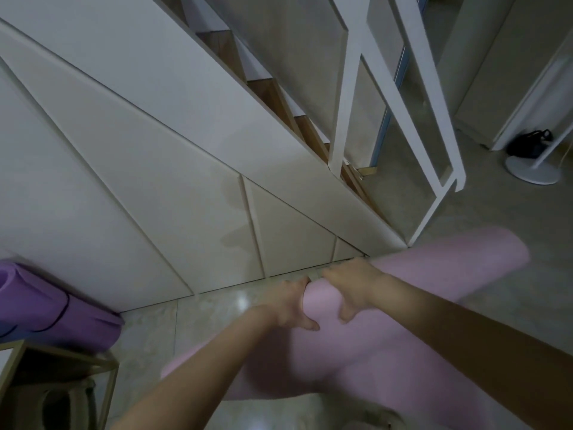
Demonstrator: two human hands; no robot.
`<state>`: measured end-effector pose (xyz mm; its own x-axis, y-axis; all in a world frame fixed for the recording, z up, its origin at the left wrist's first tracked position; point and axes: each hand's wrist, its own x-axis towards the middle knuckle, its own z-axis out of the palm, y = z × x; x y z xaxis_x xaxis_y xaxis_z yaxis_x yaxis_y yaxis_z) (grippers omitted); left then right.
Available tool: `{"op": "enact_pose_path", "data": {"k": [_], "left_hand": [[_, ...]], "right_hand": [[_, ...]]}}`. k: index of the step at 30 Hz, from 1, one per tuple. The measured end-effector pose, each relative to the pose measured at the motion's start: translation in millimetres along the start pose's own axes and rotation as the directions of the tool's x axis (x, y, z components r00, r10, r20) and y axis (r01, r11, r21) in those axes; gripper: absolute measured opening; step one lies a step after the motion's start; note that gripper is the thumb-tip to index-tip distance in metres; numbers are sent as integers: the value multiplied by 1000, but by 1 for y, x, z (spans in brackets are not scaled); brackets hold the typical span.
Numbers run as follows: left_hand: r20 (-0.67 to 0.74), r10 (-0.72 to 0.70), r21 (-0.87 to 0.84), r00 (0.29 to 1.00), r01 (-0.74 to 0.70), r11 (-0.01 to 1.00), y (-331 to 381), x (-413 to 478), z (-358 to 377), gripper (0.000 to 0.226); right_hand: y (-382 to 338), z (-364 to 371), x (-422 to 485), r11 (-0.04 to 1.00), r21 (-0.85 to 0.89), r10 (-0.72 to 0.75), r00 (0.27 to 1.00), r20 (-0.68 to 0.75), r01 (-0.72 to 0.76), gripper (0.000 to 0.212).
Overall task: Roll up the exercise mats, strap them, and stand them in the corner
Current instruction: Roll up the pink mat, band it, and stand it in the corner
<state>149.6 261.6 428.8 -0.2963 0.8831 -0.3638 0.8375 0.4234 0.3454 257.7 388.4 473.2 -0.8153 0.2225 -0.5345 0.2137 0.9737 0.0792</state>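
A pink exercise mat lies rolled across the tiled floor, slanting from lower left up to the right, with a flat unrolled part toward me. My left hand grips the roll, fingers over its far side and thumb on the near side. Just to the right, my right hand grips the same roll in the same way. A purple mat lies rolled at the left against the wall, with a dark strap around it.
White panelled cupboards under a wooden staircase close off the far side. A white stair railing stands at right, with a white round lamp base and a dark bag beyond. A wooden-framed stand sits at lower left.
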Motion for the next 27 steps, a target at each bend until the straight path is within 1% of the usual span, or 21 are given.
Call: {"op": "enact_pose_path", "data": {"k": [1,3,5,8,11,13,14,15,17,18,20,23,25,27], "left_hand": [[27,4,-14,1000,-3,1000,1,2,-3,69],[69,23,-20,997,-22,1000,2,5,-10,70],[96,31,-7,995,-30,1000,5,5,-13,71],[72,20,44,997,-24,999,7,5,-9,72],[-32,26,83,999,-23,996,7,2,-2,74],[-156,59,148,986,-36,988,8,-4,4,79],[-254,92,213,963,-37,976,8,-6,8,84],[-322,116,278,939,-23,960,9,-10,12,94],[-395,105,320,912,30,947,10,-16,23,115],[-418,103,338,903,49,940,10,-17,27,121],[-435,99,369,895,77,926,6,-17,33,126],[-457,123,411,881,87,907,3,-16,29,120],[-440,137,411,887,64,910,-1,-13,21,116],[-392,154,382,907,9,924,-6,-10,14,111]], "right_hand": [[-1,4,1,1000,-30,-7,999,-52,5,71],[0,9,0,1000,-19,-1,995,-103,-1,71],[3,11,-2,999,28,24,993,-115,-21,69],[3,15,-2,996,78,57,990,-126,-47,64],[7,13,0,991,117,80,987,-142,-63,60],[11,10,2,986,146,99,986,-131,-79,60],[13,8,3,984,157,108,986,-130,-87,60],[15,6,4,981,170,115,984,-134,-91,60],[17,2,6,977,194,113,983,-144,-83,59],[18,-1,8,975,206,109,984,-140,-79,59],[20,-6,10,972,223,103,987,-126,-73,58],[22,-10,13,963,265,76,994,-78,-53,56],[24,-11,13,929,367,54,999,-6,-48,55],[26,-12,13,868,493,18,996,89,-60,55]]}}
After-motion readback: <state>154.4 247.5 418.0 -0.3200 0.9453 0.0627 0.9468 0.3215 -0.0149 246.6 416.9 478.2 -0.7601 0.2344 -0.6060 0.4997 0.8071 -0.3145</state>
